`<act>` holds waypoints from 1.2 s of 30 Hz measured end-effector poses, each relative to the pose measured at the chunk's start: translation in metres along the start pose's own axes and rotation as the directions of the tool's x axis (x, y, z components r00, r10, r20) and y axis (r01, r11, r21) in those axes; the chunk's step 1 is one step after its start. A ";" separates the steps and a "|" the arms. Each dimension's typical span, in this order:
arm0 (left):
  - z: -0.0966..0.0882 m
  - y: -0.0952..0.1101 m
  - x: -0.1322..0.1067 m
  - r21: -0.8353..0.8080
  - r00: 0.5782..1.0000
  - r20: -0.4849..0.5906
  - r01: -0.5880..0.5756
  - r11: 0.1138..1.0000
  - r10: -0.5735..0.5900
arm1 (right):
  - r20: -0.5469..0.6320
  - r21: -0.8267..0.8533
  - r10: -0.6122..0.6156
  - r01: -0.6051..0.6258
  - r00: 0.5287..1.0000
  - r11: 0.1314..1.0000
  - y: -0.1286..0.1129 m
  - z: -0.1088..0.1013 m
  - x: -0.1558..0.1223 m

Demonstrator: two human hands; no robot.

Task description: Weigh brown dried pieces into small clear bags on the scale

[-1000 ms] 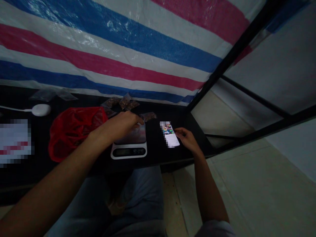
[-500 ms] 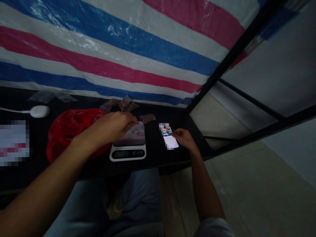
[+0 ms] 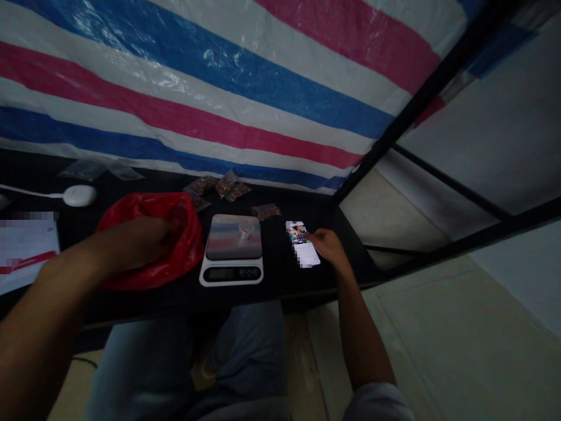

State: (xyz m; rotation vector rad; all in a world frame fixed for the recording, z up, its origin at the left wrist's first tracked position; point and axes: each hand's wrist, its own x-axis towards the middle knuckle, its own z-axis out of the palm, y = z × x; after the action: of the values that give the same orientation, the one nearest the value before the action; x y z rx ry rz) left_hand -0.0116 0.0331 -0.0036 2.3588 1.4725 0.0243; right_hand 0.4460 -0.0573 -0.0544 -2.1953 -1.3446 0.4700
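Observation:
My left hand [image 3: 146, 241] reaches into the opening of a red plastic bag [image 3: 131, 280]; its fingers are hidden inside. To the right of the bag stands a kitchen scale [image 3: 232, 251] with a metal plate and a white base. On the plate sits a small pale round object [image 3: 245, 229], too small to name. A lit phone [image 3: 305, 252] lies flat on the black table. My right hand [image 3: 325, 242] is at the phone's right edge, its fingers partly bent and a fingertip on the screen.
Several small clear bags with brown contents [image 3: 225, 186] lie behind the scale, and one such bag [image 3: 266, 211] lies nearer the phone. Clear plastic bags [image 3: 85, 168], a white corded device [image 3: 79, 196] and a printed sheet [image 3: 26, 240] are at left. A black frame [image 3: 421, 88] rises at right.
My left hand has moved left from above the scale's plate into the red bag, uncovering the plate. The picture on the phone screen differs. My right hand has stayed at the phone.

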 end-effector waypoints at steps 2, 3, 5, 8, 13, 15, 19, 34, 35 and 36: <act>-0.002 0.013 -0.002 0.035 0.998 0.062 -0.021 0.999 0.019 | -0.004 -0.009 0.004 -0.004 1.000 1.000 -0.003 -0.002 -0.002; -0.004 0.018 -0.002 0.044 0.997 0.074 -0.039 0.998 0.036 | 0.009 0.012 -0.004 0.004 1.000 1.000 -0.004 -0.003 -0.003; -0.004 0.026 -0.001 0.031 0.993 0.067 -0.102 0.994 0.099 | 0.048 0.099 -0.048 0.044 0.998 0.994 -0.003 -0.006 -0.008; -0.001 0.029 0.003 0.008 0.979 0.088 -0.186 0.982 0.185 | 0.092 0.256 -0.135 0.108 0.986 0.961 0.002 -0.011 -0.016; 0.003 0.026 0.006 0.007 0.977 0.066 -0.204 0.979 0.203 | 0.158 0.333 -0.199 0.138 0.967 0.933 0.015 -0.017 -0.028; 0.003 0.025 0.006 0.012 0.975 0.061 -0.216 0.976 0.215 | 0.165 0.326 -0.207 0.145 0.964 0.934 0.017 -0.018 -0.030; 0.003 0.023 0.006 0.036 0.975 0.082 -0.209 0.977 0.206 | 0.153 0.323 -0.221 0.162 0.963 0.932 0.018 -0.018 -0.032; 0.009 0.027 0.003 0.000 0.980 0.056 -0.189 0.982 0.189 | 0.112 0.251 -0.289 0.254 0.951 0.934 0.017 -0.014 -0.035; 0.010 0.025 0.004 0.006 0.980 0.053 -0.194 0.981 0.194 | 0.109 0.250 -0.291 0.257 0.951 0.934 0.017 -0.014 -0.035; 0.010 0.024 0.005 0.012 0.979 0.052 -0.196 0.981 0.195 | 0.111 0.252 -0.289 0.254 0.951 0.934 0.017 -0.015 -0.035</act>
State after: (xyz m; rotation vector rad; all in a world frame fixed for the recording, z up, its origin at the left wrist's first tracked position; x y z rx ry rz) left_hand 0.0139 0.0249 -0.0067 2.4908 1.2178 0.0018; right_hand 0.4506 -0.0985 -0.0520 -1.7782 -1.5566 0.6571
